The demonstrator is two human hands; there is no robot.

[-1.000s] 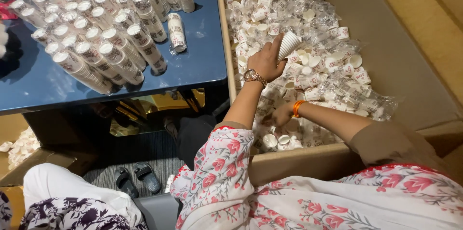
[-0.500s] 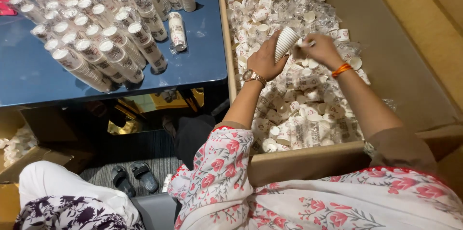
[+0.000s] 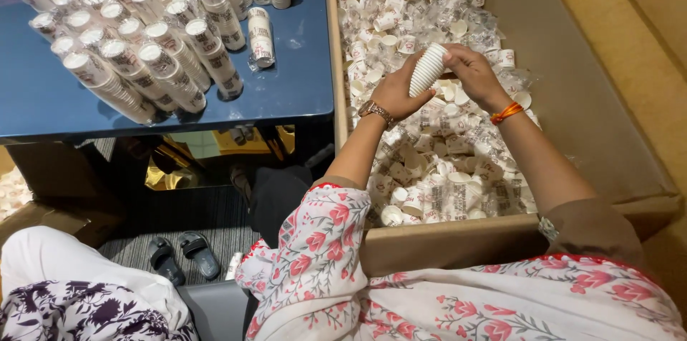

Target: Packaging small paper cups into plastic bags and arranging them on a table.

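Over a large cardboard box [image 3: 572,98] filled with several small paper cups [image 3: 444,169], many in clear wrap, I hold a white stack of nested cups [image 3: 427,69]. My left hand [image 3: 397,90], with a watch on its wrist, grips the stack from below. My right hand [image 3: 472,72], an orange band on its wrist, meets the top end of the stack with its fingers. Both arms reach in over the box's near wall.
A dark blue table [image 3: 286,90] to the left bears many wrapped sleeves of cups [image 3: 143,47] lying in rows. Under it are a gold object [image 3: 172,169] and a pair of sandals [image 3: 182,255]. Another person's clothed leg [image 3: 71,291] shows at bottom left.
My right hand has risen from the near part of the box to the top of the cup stack. My left hand has kept hold of the stack in about the same place.
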